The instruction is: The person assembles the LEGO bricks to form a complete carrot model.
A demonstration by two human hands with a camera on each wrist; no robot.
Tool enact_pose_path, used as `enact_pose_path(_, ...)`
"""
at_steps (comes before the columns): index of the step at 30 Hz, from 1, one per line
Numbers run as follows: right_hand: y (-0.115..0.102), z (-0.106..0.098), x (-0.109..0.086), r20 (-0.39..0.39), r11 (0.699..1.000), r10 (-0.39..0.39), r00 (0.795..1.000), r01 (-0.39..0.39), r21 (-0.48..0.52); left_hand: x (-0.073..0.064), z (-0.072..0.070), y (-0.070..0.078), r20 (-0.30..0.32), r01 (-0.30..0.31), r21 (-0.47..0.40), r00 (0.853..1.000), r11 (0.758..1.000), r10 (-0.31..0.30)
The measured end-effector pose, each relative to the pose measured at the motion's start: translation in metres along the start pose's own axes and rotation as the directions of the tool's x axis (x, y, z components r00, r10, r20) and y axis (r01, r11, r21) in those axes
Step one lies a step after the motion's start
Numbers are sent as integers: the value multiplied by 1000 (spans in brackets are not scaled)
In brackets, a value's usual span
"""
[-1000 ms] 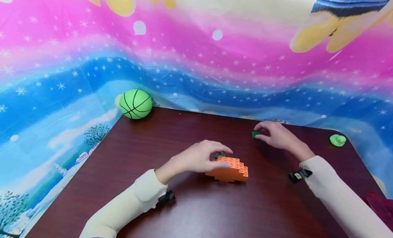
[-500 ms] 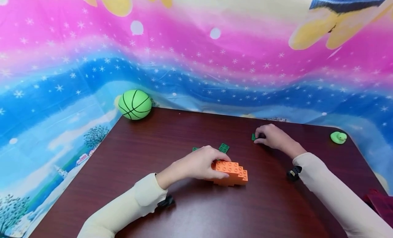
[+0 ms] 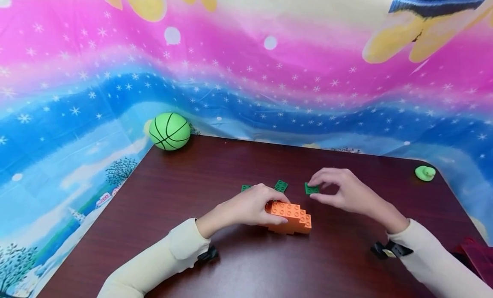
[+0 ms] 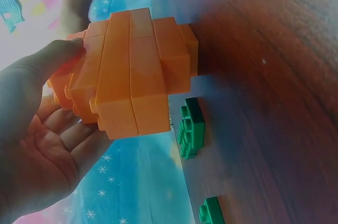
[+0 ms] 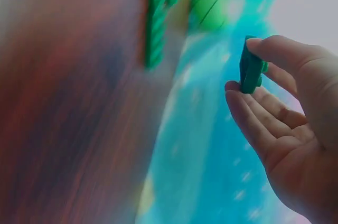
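Note:
A stepped block of joined orange toy bricks [image 3: 290, 219] is gripped by my left hand [image 3: 252, 205], thumb on the near side and fingers behind. The left wrist view shows its smooth face and side studs [image 4: 132, 76]. My right hand [image 3: 340, 190] pinches a small flat green brick [image 3: 311, 189] between thumb and fingertips, just right of the orange block. In the right wrist view this green brick [image 5: 251, 66] is held clear of the table. Behind the left hand lie a green brick [image 3: 281, 186] and another green brick [image 3: 245, 188], partly hidden by that hand.
A green ball [image 3: 170, 131] with black lines sits at the table's far left corner. A light green rubber duck [image 3: 425, 173] stands near the far right corner. Dark red cloth [image 3: 475, 257] shows at the right edge. A patterned curtain [image 3: 246, 80] hangs behind the brown table [image 3: 215, 161].
My left hand has closed around the orange bricks. My right hand has taken hold of the green brick at the back and carried it toward me and left.

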State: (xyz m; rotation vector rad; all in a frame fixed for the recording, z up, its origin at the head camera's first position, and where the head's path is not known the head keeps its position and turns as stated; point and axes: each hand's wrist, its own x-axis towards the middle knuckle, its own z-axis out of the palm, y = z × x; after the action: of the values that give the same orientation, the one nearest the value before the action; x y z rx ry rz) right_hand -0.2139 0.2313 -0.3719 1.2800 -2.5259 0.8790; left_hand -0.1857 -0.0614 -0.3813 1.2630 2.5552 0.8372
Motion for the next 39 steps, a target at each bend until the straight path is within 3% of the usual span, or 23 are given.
enact_pose_path(3,-25,3,-5,-45,996,-82,996,84,43,0,0,0,-2,-8,-7,1000,1000,8)
enact_pose_path(6,-41,8,-8,-49,991,-117,992,119,59,1,0,0,-2,-9,-20,1000,1000,9)
enact_pose_path(13,-53,15,-12,-30,988,-147,989,148,46,2,1,-1,-9,-29,-41,1000,999,28)
enact_pose_path(23,-58,12,-5,88,995,-92,992,89,38,2,2,-2,-26,-41,-28,999,999,41)
enact_pose_path(29,-59,14,-3,118,995,-76,990,68,72,2,3,-1,-26,-29,-55,999,998,27)
enact_pose_path(31,-59,19,-5,121,996,-61,991,52,78,2,3,-2,-9,-32,-77,999,997,31)
enact_pose_path(36,-58,27,-7,127,996,-29,991,18,86,5,-10,-15,112,-22,-156,993,988,40)
enact_pose_path(39,-58,27,-6,123,997,-23,992,14,74,10,-19,-32,109,4,-125,994,992,10)
